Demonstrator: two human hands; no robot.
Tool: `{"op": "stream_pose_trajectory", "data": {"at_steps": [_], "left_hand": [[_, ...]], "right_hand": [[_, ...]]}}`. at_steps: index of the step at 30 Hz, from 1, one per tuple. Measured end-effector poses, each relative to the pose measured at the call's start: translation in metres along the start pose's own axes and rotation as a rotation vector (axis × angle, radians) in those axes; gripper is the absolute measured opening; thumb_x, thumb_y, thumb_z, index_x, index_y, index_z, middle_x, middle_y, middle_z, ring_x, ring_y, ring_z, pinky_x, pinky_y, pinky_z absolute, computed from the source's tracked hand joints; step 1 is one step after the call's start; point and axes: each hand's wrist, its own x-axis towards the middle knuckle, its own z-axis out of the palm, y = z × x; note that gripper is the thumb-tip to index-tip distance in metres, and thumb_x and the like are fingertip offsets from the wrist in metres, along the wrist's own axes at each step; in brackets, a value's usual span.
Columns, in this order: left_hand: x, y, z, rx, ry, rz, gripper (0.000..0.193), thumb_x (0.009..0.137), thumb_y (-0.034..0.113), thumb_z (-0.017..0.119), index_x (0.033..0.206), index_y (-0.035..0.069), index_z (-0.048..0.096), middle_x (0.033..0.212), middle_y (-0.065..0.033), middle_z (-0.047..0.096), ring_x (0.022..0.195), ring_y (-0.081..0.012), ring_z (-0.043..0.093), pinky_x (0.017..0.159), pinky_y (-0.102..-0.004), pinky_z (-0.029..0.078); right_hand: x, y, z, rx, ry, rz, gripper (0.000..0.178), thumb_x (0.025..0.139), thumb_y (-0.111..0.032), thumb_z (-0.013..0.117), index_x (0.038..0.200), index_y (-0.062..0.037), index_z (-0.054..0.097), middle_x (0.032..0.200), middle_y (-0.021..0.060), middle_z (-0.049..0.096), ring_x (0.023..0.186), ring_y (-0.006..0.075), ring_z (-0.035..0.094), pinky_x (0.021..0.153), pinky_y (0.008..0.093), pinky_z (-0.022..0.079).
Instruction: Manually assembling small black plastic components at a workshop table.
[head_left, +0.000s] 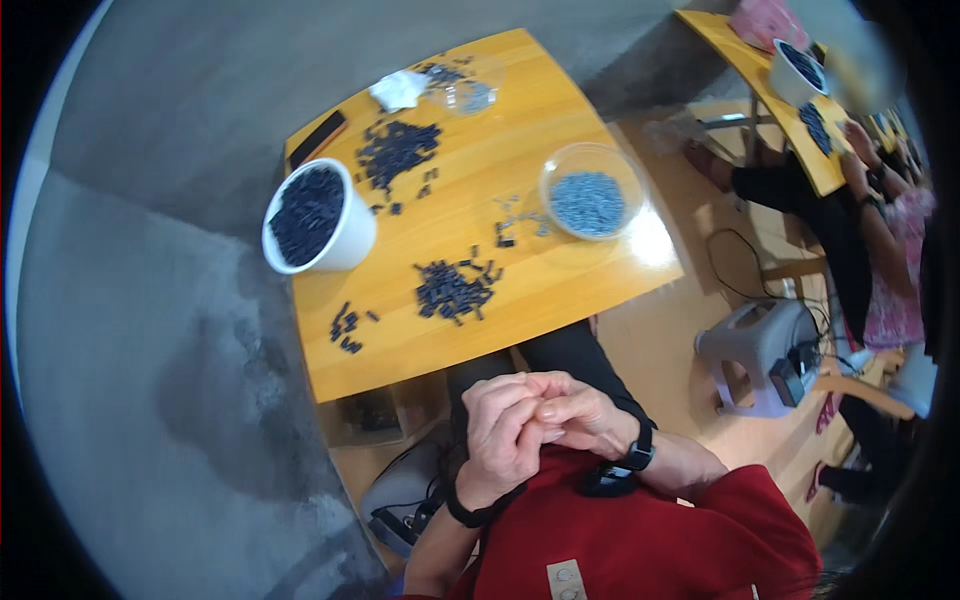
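Observation:
My left hand (500,428) and my right hand (590,415) meet in front of my red shirt, short of the table's near edge. Fingers of both are curled and pressed together; whatever is between them is hidden. Nearest on the table lies a heap of small black plastic pieces (455,290). Left of it is a small group of similar black pieces (345,328). A round clear dish (548,185) holds many small grey metal pieces (587,203). A few loose metal pieces (512,213) lie beside the dish.
A white bucket (352,235) full of black pieces stands at the table's left edge. Behind it are another black heap (398,152), a phone (318,138), a crumpled white tissue (398,90) and a second clear dish (490,72). Rightward, a grey stool (750,345) and a co-worker's table (740,65).

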Motion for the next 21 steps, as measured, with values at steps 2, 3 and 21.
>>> {"op": "stream_pose_trajectory", "data": {"at_steps": [2, 3, 21], "left_hand": [[-0.004, -0.009, -0.003, 0.030, 0.028, -0.046, 0.025, 0.075, -0.002, 0.070, 0.099, 0.003, 0.062, 0.102, -0.0110, 0.062, 0.097, -0.0318, 0.060, 0.088, -0.0420, 0.045], [-0.004, -0.014, -0.006, -0.005, 0.034, -0.076, 0.024, 0.076, -0.003, 0.069, 0.099, 0.003, 0.063, 0.102, -0.0117, 0.062, 0.097, -0.0325, 0.060, 0.088, -0.0424, 0.046], [-0.017, -0.174, -0.113, 0.802, 0.190, -0.284, 0.018, 0.075, 0.004, 0.072, 0.092, 0.009, 0.068, 0.106, -0.0088, 0.062, 0.106, -0.0302, 0.055, 0.088, -0.0424, 0.037]], "right_hand": [[0.000, -0.002, -0.001, -0.021, 0.039, 0.040, 0.017, 0.093, -0.020, 0.067, 0.093, -0.0067, 0.057, 0.070, -0.0044, 0.047, 0.054, 0.0028, 0.036, 0.047, 0.0195, 0.026], [0.003, -0.003, -0.005, -0.064, -0.013, 0.065, 0.023, 0.096, -0.028, 0.065, 0.097, -0.0063, 0.057, 0.071, -0.0028, 0.050, 0.055, 0.0036, 0.039, 0.046, 0.0195, 0.026], [0.036, -0.047, -0.013, -0.994, 0.641, -0.536, 0.015, 0.098, -0.015, 0.059, 0.097, -0.0014, 0.066, 0.076, -0.0024, 0.061, 0.067, 0.0038, 0.055, 0.061, 0.0206, 0.048]]}}
